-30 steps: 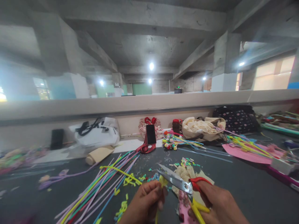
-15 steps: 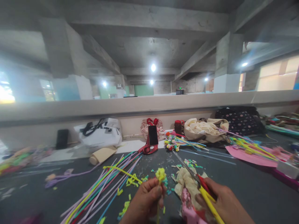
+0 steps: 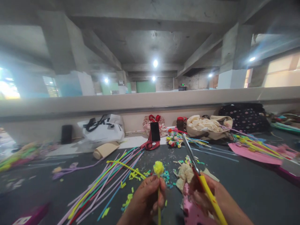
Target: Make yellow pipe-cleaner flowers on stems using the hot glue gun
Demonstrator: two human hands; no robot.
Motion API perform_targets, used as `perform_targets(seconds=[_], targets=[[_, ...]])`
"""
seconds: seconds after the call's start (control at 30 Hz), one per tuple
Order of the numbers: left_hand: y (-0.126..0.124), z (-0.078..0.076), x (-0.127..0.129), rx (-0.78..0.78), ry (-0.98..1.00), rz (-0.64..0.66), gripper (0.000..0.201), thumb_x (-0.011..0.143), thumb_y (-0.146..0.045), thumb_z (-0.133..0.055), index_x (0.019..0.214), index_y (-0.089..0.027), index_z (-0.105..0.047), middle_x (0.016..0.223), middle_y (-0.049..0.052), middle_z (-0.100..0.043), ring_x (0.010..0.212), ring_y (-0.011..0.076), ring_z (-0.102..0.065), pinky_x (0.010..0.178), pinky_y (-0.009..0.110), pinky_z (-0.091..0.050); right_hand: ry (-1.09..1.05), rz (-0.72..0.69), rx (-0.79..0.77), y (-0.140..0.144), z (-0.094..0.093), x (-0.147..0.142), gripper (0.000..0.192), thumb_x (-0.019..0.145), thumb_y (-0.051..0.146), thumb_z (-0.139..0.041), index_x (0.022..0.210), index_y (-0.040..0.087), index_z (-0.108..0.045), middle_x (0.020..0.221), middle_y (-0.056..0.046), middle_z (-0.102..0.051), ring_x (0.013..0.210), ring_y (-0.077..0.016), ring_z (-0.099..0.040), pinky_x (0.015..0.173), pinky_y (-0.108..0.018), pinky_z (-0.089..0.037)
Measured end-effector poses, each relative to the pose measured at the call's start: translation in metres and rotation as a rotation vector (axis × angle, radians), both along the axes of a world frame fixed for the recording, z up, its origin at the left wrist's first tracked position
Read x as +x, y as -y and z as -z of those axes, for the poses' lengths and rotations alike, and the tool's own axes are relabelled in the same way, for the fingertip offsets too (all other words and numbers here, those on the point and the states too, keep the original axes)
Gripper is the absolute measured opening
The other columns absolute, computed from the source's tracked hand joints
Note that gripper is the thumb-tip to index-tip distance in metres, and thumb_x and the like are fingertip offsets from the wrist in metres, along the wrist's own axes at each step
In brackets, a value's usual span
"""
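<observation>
My left hand (image 3: 146,200) pinches a yellow stick topped with a small yellow curled flower (image 3: 158,167), held upright over the dark table (image 3: 246,181). My right hand (image 3: 211,200) grips scissors (image 3: 192,156) with red and yellow handles, blades closed and pointing up and away. A pink object (image 3: 193,212) sits under my right hand; I cannot tell whether the hand holds it. A crumpled cream cloth (image 3: 185,173) lies just beyond the hands, with small coloured paper scraps (image 3: 166,176) around it.
A fan of long coloured strips (image 3: 110,184) lies to the left. A phone on a red stand (image 3: 154,132), a white bag (image 3: 103,131), a cream bag (image 3: 208,125), a dotted black bag (image 3: 246,117) and a pink sheet (image 3: 253,153) line the back, against a low wall.
The scissors left the stick's tip, closed and swung upright on the right. The left hand raised the stick, showing the yellow flower. The view shifted slightly.
</observation>
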State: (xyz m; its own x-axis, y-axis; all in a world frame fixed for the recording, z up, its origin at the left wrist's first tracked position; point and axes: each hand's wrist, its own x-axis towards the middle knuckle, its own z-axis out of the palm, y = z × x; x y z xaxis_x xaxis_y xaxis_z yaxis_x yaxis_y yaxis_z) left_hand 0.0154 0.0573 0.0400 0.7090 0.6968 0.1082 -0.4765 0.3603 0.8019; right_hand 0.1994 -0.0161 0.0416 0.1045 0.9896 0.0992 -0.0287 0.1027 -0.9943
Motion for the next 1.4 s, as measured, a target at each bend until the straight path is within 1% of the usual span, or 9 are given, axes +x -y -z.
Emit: perform_targets(seconds=[0.17,0.23,0.4,0.73,0.9,1.03,1.17,1.27,1.4], targets=[[0.002,0.009,0.007,0.032,-0.001,0.233,0.025,0.071,-0.035,-0.054,0.060,-0.012,-0.057,0.041,0.000,-0.052,0.029,0.0030,-0.032,0.030,0.016,-0.016,-0.074,-0.021,-0.056,-0.004,0.000,-0.023,0.034,0.062,0.044,-0.065,0.084,0.019,-0.054,0.041,0.010,-0.043,0.030,-0.0039,-0.032,0.034,-0.016,-0.032],[0.005,0.007,0.009,0.025,-0.028,0.262,0.027,0.070,-0.036,-0.055,0.060,-0.011,-0.059,0.042,0.000,-0.052,0.029,0.0027,-0.033,0.029,0.016,-0.015,-0.108,-0.073,-0.056,-0.003,0.000,-0.030,0.039,0.059,0.044,-0.067,0.085,0.018,-0.053,0.044,0.008,-0.048,0.032,-0.0047,-0.036,0.034,-0.016,-0.032],[0.013,0.004,0.010,-0.010,-0.146,0.235,0.028,0.067,-0.037,-0.059,0.060,-0.009,-0.060,0.044,0.001,-0.053,0.037,0.0040,-0.040,0.036,0.016,-0.018,-0.260,-0.072,0.028,-0.004,0.006,-0.036,0.038,0.058,0.040,-0.071,0.083,0.016,-0.055,0.057,0.005,-0.053,0.042,-0.0048,-0.041,0.040,-0.015,-0.034],[0.014,0.002,0.013,0.082,-0.247,0.212,0.029,0.070,-0.039,-0.057,0.063,-0.011,-0.060,0.046,0.001,-0.057,0.036,0.0039,-0.037,0.039,0.018,-0.017,-0.405,-0.037,-0.004,-0.007,0.017,-0.036,0.036,0.062,0.033,-0.071,0.088,0.019,-0.050,0.067,0.003,-0.056,0.047,-0.0073,-0.047,0.046,-0.019,-0.038],[0.015,0.000,0.014,0.084,-0.298,0.210,0.029,0.072,-0.040,-0.055,0.066,-0.012,-0.060,0.049,0.002,-0.059,0.034,0.0029,-0.036,0.036,0.017,-0.016,-0.347,-0.065,0.065,-0.008,0.013,-0.035,0.025,0.066,0.030,-0.068,0.074,0.018,-0.048,0.055,0.006,-0.049,0.044,-0.0069,-0.043,0.043,-0.018,-0.033],[0.011,-0.005,0.011,0.078,-0.245,0.134,0.026,0.073,-0.038,-0.053,0.070,-0.013,-0.059,0.051,0.001,-0.060,0.028,0.0013,-0.032,0.032,0.016,-0.015,-0.240,0.100,0.034,-0.003,-0.006,-0.015,0.023,0.060,0.021,-0.068,0.070,0.018,-0.048,0.053,0.008,-0.046,0.043,-0.0058,-0.039,0.042,-0.017,-0.031],[0.004,-0.009,0.006,0.074,-0.270,0.034,0.024,0.073,-0.037,-0.055,0.071,-0.014,-0.059,0.046,-0.002,-0.056,0.027,0.0002,-0.028,0.031,0.016,-0.012,-0.170,0.267,0.166,-0.002,-0.014,0.019,0.021,0.058,0.019,-0.064,0.075,0.017,-0.052,0.052,0.007,-0.047,0.041,-0.0064,-0.037,0.039,-0.018,-0.028],[0.001,-0.009,0.005,0.087,-0.299,-0.010,0.026,0.069,-0.039,-0.059,0.069,-0.013,-0.059,0.042,-0.004,-0.053,0.028,-0.0001,-0.026,0.031,0.015,-0.012,-0.181,0.206,0.230,-0.004,-0.009,0.032,0.019,0.061,0.024,-0.060,0.076,0.018,-0.052,0.045,0.007,-0.043,0.037,-0.0077,-0.035,0.037,-0.020,-0.026],[-0.001,-0.009,0.005,0.101,-0.288,-0.025,0.028,0.069,-0.041,-0.059,0.072,-0.013,-0.059,0.044,-0.004,-0.055,0.027,0.0003,-0.029,0.030,0.015,-0.014,-0.209,0.159,0.118,0.000,-0.002,0.019,0.022,0.064,0.032,-0.059,0.080,0.019,-0.051,0.040,0.009,-0.039,0.032,-0.0070,-0.031,0.033,-0.019,-0.022]])
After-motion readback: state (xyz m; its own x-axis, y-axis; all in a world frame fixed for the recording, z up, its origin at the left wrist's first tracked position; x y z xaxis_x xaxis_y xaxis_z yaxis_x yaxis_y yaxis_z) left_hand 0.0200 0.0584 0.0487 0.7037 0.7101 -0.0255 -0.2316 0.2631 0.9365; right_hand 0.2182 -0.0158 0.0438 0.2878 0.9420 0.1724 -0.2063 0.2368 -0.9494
